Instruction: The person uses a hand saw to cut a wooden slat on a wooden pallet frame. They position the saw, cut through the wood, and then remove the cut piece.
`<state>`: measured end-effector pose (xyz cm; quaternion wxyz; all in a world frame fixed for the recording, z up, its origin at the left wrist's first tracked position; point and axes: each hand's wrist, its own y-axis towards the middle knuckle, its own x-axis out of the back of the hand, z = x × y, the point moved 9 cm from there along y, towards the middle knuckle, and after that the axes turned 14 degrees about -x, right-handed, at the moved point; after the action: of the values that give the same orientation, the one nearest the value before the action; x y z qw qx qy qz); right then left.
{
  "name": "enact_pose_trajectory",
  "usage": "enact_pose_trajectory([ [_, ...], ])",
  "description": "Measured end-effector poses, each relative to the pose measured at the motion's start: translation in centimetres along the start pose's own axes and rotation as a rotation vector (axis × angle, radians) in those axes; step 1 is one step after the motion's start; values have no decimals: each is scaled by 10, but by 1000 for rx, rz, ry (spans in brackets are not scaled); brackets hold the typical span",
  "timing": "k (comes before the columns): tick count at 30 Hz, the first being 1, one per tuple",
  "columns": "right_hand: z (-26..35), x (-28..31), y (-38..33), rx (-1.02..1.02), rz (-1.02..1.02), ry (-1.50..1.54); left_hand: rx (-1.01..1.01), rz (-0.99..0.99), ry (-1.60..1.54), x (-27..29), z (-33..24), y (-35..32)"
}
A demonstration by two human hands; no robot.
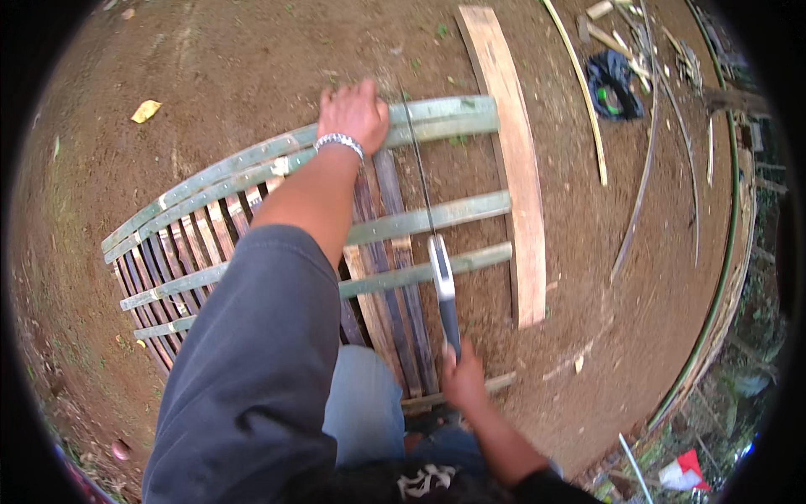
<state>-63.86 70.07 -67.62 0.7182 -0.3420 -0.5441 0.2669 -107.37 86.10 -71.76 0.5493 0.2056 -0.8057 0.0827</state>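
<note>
Left hand: my left hand (353, 113) lies flat, fingers spread, on the top rail (437, 118) at the far edge of the frame (210, 244); it clamps nothing, it only presses down, I judge to keep the frame from shifting under the blade.
Right hand: my right hand (462, 378) is closed tight round the dark handle of the saw (437, 252), close to my body, so the push runs straight away from me.
Saw: its thin blade runs up from the handle across the two lower rails (428, 218) to the top rail, just right of my left hand; the tip seems to end there.
Frame: bamboo slats (395, 277) crossed by green rails, lying flat on the dirt (252, 50), its near edge under my knee (361, 403), which looks to pin it.
Plank: a pale plank (512, 160) lies along the frame's right edge, touching the rail ends.
Around: loose strips (579, 84) and a dark bag (613, 84) lie well apart, toward the far right of the dirt.
</note>
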Motion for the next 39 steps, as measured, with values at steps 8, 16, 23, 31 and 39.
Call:
enact_pose_trajectory([
  [8, 70, 10, 30, 207, -75, 83, 19, -13, -4, 1, 15, -6],
  [16, 146, 32, 82, 120, -1, 15, 25, 15, 15, 1, 14, -7],
  [23, -7, 5, -6, 91, -63, 53, -10, 17, -2, 6, -10, 5],
  [31, 101, 18, 44, 102, -27, 83, 31, 61, -34, 8, 8, -7],
  [39, 133, 32, 82, 105, 11, 82, 18, -6, -8, -1, 8, -4],
])
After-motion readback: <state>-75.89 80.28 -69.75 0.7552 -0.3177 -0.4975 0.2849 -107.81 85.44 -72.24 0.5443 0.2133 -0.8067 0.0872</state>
